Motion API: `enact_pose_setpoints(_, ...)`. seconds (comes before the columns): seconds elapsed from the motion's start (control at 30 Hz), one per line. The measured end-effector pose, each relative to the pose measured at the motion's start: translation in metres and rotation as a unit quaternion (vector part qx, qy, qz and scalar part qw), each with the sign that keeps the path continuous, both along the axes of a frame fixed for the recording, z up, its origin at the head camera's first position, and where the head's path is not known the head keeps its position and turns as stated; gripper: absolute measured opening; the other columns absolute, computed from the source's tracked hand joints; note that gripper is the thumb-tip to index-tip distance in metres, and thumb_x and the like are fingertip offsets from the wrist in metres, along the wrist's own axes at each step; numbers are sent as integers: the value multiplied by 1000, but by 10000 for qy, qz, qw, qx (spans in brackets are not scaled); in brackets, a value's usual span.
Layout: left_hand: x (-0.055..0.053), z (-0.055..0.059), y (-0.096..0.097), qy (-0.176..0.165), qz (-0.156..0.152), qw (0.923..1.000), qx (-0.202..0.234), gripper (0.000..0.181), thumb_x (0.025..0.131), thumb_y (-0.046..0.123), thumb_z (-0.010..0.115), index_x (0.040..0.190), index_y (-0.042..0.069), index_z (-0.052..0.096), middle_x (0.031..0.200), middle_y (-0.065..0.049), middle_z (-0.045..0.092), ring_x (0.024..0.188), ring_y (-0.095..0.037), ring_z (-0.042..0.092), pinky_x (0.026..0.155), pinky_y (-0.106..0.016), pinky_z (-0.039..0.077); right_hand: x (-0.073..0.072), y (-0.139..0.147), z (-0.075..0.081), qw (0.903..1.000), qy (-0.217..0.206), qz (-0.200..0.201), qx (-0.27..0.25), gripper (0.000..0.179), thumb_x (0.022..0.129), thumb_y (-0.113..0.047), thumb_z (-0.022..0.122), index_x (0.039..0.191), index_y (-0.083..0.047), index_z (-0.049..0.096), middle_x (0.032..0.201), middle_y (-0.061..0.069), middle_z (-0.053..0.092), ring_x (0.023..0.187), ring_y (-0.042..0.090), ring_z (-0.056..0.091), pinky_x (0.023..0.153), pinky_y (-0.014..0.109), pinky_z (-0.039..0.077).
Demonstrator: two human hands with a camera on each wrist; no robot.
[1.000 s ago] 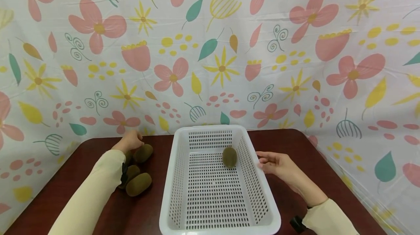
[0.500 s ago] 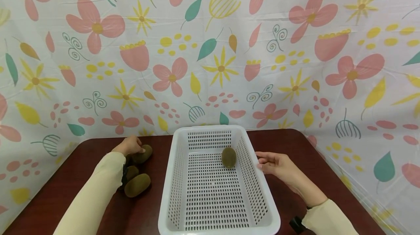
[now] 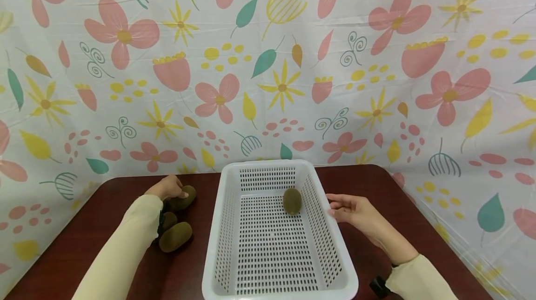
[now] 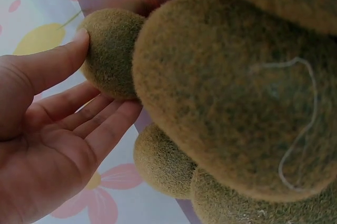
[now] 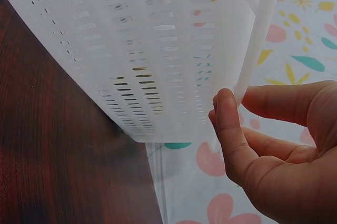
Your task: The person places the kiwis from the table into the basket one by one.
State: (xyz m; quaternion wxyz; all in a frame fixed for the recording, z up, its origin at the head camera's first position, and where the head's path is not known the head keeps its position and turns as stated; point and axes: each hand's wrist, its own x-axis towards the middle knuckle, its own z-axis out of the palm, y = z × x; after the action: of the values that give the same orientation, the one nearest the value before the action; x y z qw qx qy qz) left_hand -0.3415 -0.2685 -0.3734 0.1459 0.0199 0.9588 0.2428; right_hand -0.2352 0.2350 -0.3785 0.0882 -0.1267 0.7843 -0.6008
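At the table's far left my left hand (image 3: 168,187) pinches a fuzzy brown kiwi (image 3: 189,195) between thumb and fingers. The left wrist view has the thumb on one side of this kiwi (image 4: 111,50) and the fingers along the other. Several more kiwis crowd around it, including one (image 3: 176,236) nearer the front. A white perforated plastic basket (image 3: 211,244) stands mid-table, with a single kiwi (image 3: 292,201) inside near its right wall. My right hand (image 3: 356,211) holds the basket's right rim, thumb and index finger (image 5: 279,100) on either side of it.
The dark red-brown table (image 3: 188,272) ends at the back against a floral-print cloth (image 3: 268,81), which also borders its sides. A large kiwi (image 4: 221,92) fills much of the left wrist view, marked by a pale thread-like line.
My left hand has come down on the far kiwi and taken it between thumb and fingers; the kiwi has shifted slightly. The right hand stays at the rim.
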Motion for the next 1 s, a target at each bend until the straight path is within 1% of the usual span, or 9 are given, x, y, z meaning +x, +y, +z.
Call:
enact_pose_setpoints(0.17,-1,-1,1,-124,27,9999,-29,50,92,10,65,125,-22,47,128,-38,47,111,-47,54,85,-49,53,0,-1,0,10000,6,-21,34,60,92,-15,67,140,11,40,108,16,61,92,12,65,82,27,54)
enact_pose_setpoints(0.4,-2,1,4,-355,-92,9992,-144,52,93,10,63,130,-21,43,132,-37,44,116,-48,50,87,-48,52,0,-1,-1,9999,7,-111,116,60,91,-17,68,138,11,43,105,13,61,91,12,65,80,26,55)
enact_pose_setpoints(0.57,-2,1,6,-502,-146,9983,-249,55,93,11,63,133,-18,41,135,-35,43,119,-48,47,89,-49,51,0,0,-2,9998,-26,-130,117,61,91,-17,68,139,10,43,106,14,61,91,13,65,81,27,54)
enact_pose_setpoints(0.73,-5,1,8,-517,-313,9971,-462,53,94,11,63,133,-17,42,134,-35,44,111,-48,54,85,-47,53,0,2,-2,9998,28,-119,142,59,91,-16,67,138,9,44,107,16,60,92,13,64,82,26,53)
enact_pose_setpoints(0.8,-6,1,8,-526,-305,9969,-501,53,93,12,64,133,-17,44,135,-34,45,109,-47,56,85,-47,53,0,2,-3,9998,48,-111,159,58,92,-16,67,138,9,44,107,16,60,92,13,64,82,26,53)
enact_pose_setpoints(0.9,-5,2,7,-560,-222,9971,-470,53,92,13,65,133,-15,45,136,-32,45,110,-46,55,86,-47,53,0,1,-3,9998,37,-103,143,58,91,-16,67,138,9,44,106,16,59,92,12,64,82,25,53)
enact_pose_setpoints(1.0,-6,1,7,-504,-258,9974,-447,51,92,12,66,132,-14,47,133,-32,48,108,-45,57,84,-46,54,1,0,-2,9998,30,-112,138,58,91,-16,67,138,10,44,106,16,60,92,13,64,82,25,53)
